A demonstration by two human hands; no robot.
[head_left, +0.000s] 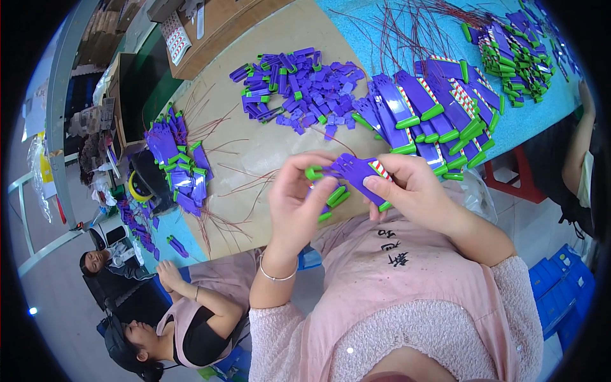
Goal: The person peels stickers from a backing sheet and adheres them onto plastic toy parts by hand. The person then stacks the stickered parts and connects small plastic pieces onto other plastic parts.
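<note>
Over the near edge of the table, my right hand (410, 188) grips a flat purple plastic piece (354, 172) with a red-and-white striped edge and a green tip, thumb on its face. My left hand (296, 194) is curled at the piece's left end, its fingers closed round a smaller purple-and-green plastic part (333, 196). The two parts are close together; whether they touch is hard to tell. Right of my hands lies a heap of similar striped purple pieces (439, 105) with green ends. Beyond my hands is a pile of small purple plastic parts (305, 89).
Brown board (229, 159) covers the middle of the blue tabletop (407, 38). Purple-and-green pieces with thin red wires (181, 165) lie at left. Another heap (512, 60) is at far right. A co-worker (191, 305) sits on my left; another person's arm (576, 153) shows at right.
</note>
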